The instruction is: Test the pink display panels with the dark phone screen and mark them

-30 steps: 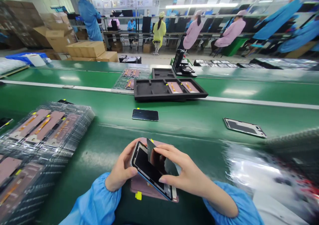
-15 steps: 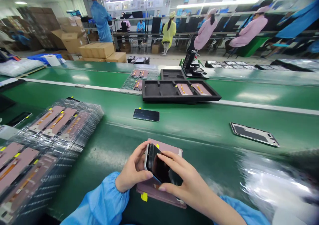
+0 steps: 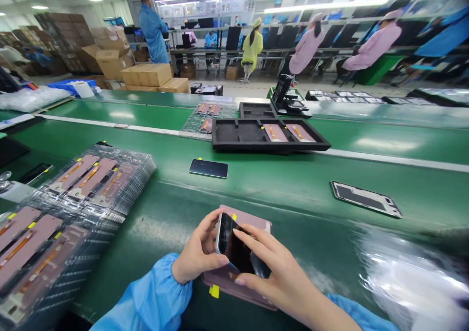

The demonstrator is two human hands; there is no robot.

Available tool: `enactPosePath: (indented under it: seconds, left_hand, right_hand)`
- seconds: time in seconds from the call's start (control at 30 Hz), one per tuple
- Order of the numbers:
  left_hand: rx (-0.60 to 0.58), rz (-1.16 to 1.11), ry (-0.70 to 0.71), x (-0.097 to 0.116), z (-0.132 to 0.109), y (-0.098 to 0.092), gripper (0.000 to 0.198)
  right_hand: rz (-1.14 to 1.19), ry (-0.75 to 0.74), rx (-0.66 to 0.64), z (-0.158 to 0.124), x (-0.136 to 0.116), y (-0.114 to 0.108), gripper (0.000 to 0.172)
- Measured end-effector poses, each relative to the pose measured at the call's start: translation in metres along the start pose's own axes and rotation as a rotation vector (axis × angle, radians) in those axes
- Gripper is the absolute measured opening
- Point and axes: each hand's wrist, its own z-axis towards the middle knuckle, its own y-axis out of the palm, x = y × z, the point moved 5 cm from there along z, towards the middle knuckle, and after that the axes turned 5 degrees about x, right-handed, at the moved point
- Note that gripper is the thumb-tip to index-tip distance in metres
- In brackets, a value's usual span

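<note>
Both hands hold a smartphone (image 3: 240,253) with a glossy black screen and a pale edge, tilted above the table. My left hand (image 3: 201,247) grips its far left end, thumb along the near edge. My right hand (image 3: 273,262) has fingertips on the screen and its thumb at the near edge. Beneath the phone lie mauve flat panels (image 3: 252,216), partly hidden by my hands, with a yellow tab (image 3: 214,291) sticking out at the near side.
Clear plastic trays of mauve panels (image 3: 93,177) are stacked at left. On the green belt (image 3: 286,175) lie another phone (image 3: 208,168) and a phone-shaped frame (image 3: 366,199). A black tray (image 3: 238,134) stands beyond; clear plastic (image 3: 414,272) is at right. Co-workers sit in the background.
The phone and the frame on the belt have shifted a little to the left. My hands keep nearly the same hold; the view has turned slightly.
</note>
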Motion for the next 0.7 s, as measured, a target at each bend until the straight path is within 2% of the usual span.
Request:
enactPosePath:
  seconds: [0.7]
  left_hand:
    - [-0.072, 0.010, 0.045, 0.0056, -0.0014, 0.0056, 0.078]
  right_hand:
    - [0.010, -0.053, -0.025, 0.0006, -0.0065, -0.0021, 0.062]
